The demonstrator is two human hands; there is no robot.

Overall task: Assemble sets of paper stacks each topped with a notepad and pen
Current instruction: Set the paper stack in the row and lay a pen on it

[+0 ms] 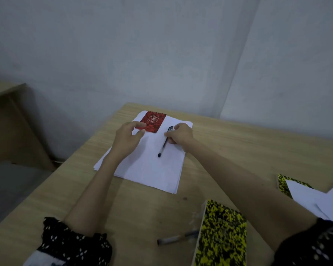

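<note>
Fingers [168, 133] pinch the pen [164, 143] beside red notepad [151, 121], yellow book [222, 235] nearby

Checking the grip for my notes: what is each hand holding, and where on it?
The right hand pinches the pen near its capped upper end. The left hand hovers open beside the red notepad, holding nothing.

Red notepad [151, 122] with darker mottled pattern and a white emblem, white paper stack [148, 166], black pen [164, 142], light wood-grain table [238, 150], yellow-and-black speckled notebook [222, 235], black sleeves [75, 240] with small white print, pale grey wall [142, 45].
</note>
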